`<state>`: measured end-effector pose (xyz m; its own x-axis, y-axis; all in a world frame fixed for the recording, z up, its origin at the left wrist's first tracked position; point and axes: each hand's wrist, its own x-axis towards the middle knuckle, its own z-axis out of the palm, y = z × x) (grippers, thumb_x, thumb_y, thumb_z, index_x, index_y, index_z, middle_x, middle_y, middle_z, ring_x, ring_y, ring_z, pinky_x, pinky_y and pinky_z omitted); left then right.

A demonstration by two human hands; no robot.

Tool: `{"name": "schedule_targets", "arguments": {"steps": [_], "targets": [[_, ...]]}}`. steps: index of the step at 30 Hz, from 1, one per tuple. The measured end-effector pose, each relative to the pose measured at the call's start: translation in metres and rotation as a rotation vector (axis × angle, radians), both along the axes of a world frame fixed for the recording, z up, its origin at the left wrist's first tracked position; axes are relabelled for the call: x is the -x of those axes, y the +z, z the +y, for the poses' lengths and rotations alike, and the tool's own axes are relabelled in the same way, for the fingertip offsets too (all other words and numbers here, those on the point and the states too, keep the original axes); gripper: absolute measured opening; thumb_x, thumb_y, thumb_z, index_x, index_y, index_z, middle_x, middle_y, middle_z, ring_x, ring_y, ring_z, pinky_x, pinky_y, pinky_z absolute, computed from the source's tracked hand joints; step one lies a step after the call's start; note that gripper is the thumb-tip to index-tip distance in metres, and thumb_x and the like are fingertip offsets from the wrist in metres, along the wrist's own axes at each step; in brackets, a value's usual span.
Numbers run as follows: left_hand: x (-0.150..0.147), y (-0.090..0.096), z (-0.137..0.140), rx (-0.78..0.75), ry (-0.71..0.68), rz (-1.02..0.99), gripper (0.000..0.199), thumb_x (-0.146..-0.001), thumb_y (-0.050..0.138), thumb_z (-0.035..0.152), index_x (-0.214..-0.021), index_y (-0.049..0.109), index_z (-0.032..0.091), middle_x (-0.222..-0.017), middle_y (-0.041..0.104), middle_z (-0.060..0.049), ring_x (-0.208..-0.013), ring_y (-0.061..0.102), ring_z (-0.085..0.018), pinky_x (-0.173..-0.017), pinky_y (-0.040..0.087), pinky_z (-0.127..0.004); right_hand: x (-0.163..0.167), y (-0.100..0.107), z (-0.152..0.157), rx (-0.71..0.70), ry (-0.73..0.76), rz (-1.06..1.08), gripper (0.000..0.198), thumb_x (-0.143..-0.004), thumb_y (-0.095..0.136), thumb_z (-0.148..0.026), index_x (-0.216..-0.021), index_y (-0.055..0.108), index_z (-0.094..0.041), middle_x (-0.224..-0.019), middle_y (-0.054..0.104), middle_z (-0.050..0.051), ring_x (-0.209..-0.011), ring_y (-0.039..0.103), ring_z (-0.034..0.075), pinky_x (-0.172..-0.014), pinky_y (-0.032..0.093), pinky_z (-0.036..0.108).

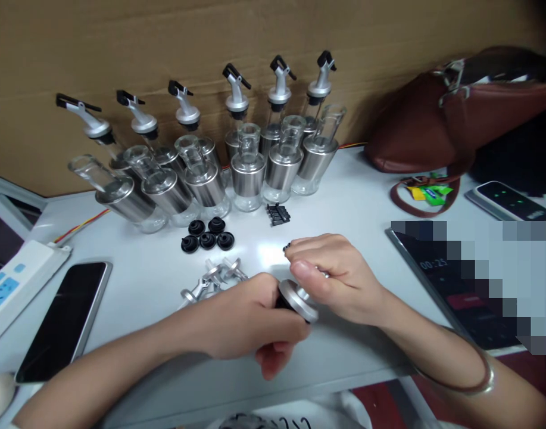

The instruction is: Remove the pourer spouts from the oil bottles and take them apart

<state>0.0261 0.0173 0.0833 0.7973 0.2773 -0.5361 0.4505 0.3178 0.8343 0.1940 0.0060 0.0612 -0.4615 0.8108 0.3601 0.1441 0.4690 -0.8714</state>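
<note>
Between both hands, above the front of the table, is a silver bottle pourer [298, 302]. My left hand [250, 322] is closed around its dark lower end, below the silver flange. From above, my right hand [339, 277] grips the spout, thumb pressed against it, hiding most of the upper part. A small black tip shows beyond the right fingers. Just past my left wrist lie several loose silver spout pieces [214, 274], partly covered by the hand. Behind them sit several round black stoppers [208, 240]. Small black levers [278, 215] lie bunched to their right.
Several uncapped glass bottles with steel sleeves [248, 173] form a front row; behind stand bottles topped with pourers [237, 104], against cardboard [121, 42]. At left are a phone [62, 322] and power strip [18, 286]. A brown bag [415, 125] and a device showing a timer [437, 274] are right.
</note>
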Motion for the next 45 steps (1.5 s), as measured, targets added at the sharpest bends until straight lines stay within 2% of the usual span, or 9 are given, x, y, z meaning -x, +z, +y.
{"name": "schedule_targets", "arguments": {"steps": [6,10,15,19,25,29,36,41,45], "targets": [[0.002,0.005,0.0,-0.618,0.001,0.258,0.03,-0.072,0.051,0.026,-0.046,0.038,0.019,-0.043,0.034,0.004,-0.043,0.029,-0.01,-0.045,0.019,-0.027,0.003,-0.001,0.001,-0.086,-0.105,-0.099,0.052,-0.1,0.033,-0.045,-0.054,0.027,-0.021,-0.049,0.029,-0.006,-0.046,0.026,0.009,-0.053,0.028,0.026],[-0.006,0.006,-0.008,-1.091,0.052,0.439,0.034,-0.07,0.057,0.029,-0.048,0.033,0.02,-0.049,0.022,0.005,-0.049,0.014,-0.01,-0.053,0.012,-0.029,0.007,-0.002,0.0,0.07,-0.161,-0.109,0.047,-0.096,0.037,-0.038,-0.055,0.023,-0.021,-0.049,0.025,-0.006,-0.047,0.025,0.008,-0.05,0.026,0.025],[-0.007,-0.006,-0.021,-1.143,0.154,0.489,0.038,-0.071,0.058,0.028,-0.046,0.031,0.022,-0.048,0.014,0.007,-0.048,0.01,-0.01,-0.053,0.012,-0.028,0.009,-0.01,0.001,0.483,-0.137,-0.19,0.045,-0.087,0.044,-0.04,-0.051,0.024,-0.022,-0.051,0.022,-0.006,-0.048,0.021,0.007,-0.043,0.018,0.024],[0.001,-0.002,-0.017,-0.996,0.064,0.388,0.042,-0.073,0.052,0.024,-0.045,0.021,0.022,-0.045,0.016,0.006,-0.045,0.01,-0.011,-0.05,0.013,-0.029,0.009,-0.01,0.001,0.573,-0.082,-0.141,0.048,-0.087,0.047,-0.043,-0.052,0.023,-0.023,-0.051,0.019,-0.007,-0.048,0.018,0.007,-0.043,0.016,0.025],[0.011,0.021,0.001,-0.24,-0.142,0.244,0.037,-0.076,0.046,0.033,-0.044,0.033,0.022,-0.041,0.035,0.004,-0.039,0.033,-0.011,-0.041,0.024,-0.027,0.007,-0.003,-0.003,0.154,0.025,0.072,0.05,-0.099,0.04,-0.04,-0.056,0.023,-0.021,-0.052,0.022,-0.007,-0.049,0.024,0.008,-0.056,0.029,0.028],[0.011,0.02,0.011,-0.057,-0.213,0.092,0.043,-0.077,0.05,0.039,-0.04,0.04,0.021,-0.038,0.039,0.003,-0.039,0.035,-0.01,-0.044,0.029,-0.026,0.005,-0.006,-0.003,-0.125,-0.019,0.091,0.046,-0.102,0.037,-0.037,-0.061,0.028,-0.02,-0.056,0.027,-0.007,-0.051,0.026,0.008,-0.061,0.031,0.029],[0.021,0.025,0.019,-0.223,0.012,0.006,0.036,-0.085,0.051,0.045,-0.061,0.047,0.019,-0.057,0.046,0.006,-0.052,0.041,-0.009,-0.051,0.031,-0.024,-0.001,-0.011,0.0,-0.403,-0.198,0.014,0.038,-0.096,0.042,-0.051,-0.072,0.046,-0.021,-0.065,0.044,-0.001,-0.06,0.043,0.013,-0.057,0.036,0.029],[0.019,0.019,0.019,-0.679,0.242,0.022,0.047,-0.096,0.033,0.047,-0.058,0.036,0.019,-0.055,0.037,0.006,-0.053,0.034,-0.01,-0.053,0.027,-0.027,-0.006,-0.014,0.011,-0.757,-0.324,-0.345,0.029,-0.101,0.037,-0.039,-0.086,0.052,-0.019,-0.073,0.059,0.005,-0.067,0.05,0.017,-0.061,0.04,0.03],[0.014,0.007,0.018,-0.796,0.344,0.054,0.044,-0.098,0.028,0.044,-0.061,0.031,0.02,-0.058,0.033,0.005,-0.055,0.031,-0.011,-0.052,0.024,-0.027,-0.007,-0.014,0.011,-0.939,-0.368,-0.521,0.022,-0.103,0.036,-0.03,-0.094,0.053,-0.018,-0.08,0.066,0.006,-0.071,0.053,0.018,-0.062,0.037,0.031]]}}
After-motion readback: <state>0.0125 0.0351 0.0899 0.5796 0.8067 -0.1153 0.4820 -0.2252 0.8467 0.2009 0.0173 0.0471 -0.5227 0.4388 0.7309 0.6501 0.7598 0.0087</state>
